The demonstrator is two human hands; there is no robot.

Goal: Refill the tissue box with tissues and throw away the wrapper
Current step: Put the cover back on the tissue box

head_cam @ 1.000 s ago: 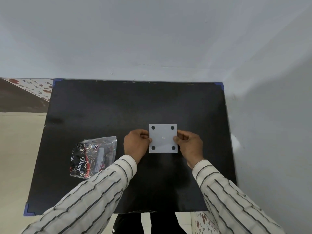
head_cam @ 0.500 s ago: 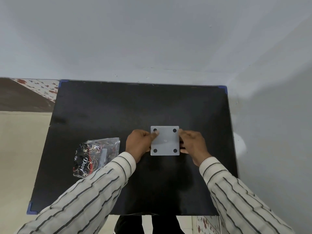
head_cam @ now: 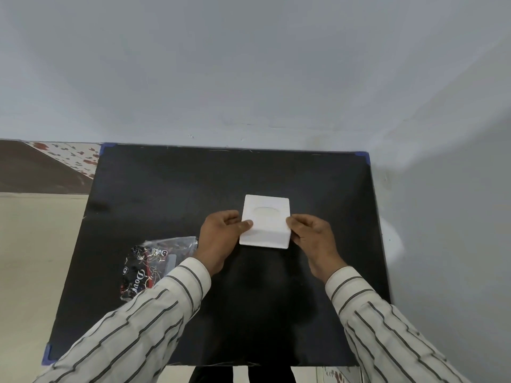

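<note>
A white square tissue box [head_cam: 266,223] is near the middle of the black table [head_cam: 166,189], its top with an oval opening facing up and tilted towards me. My left hand [head_cam: 221,233] grips its left side and my right hand [head_cam: 311,236] grips its right side. To the left lies the empty plastic wrapper [head_cam: 149,265], clear with a black and red pattern, flat on the table and partly under my left sleeve. No tissues show at the opening.
The table stands in a corner, with a grey wall [head_cam: 249,64] behind and another at the right. Blue protectors [head_cam: 362,155] cap the table corners. Tiled floor [head_cam: 33,244] lies to the left.
The box has been turned over between my hands: earlier its underside with dark round feet faced up, now the top with the oval opening faces up.
</note>
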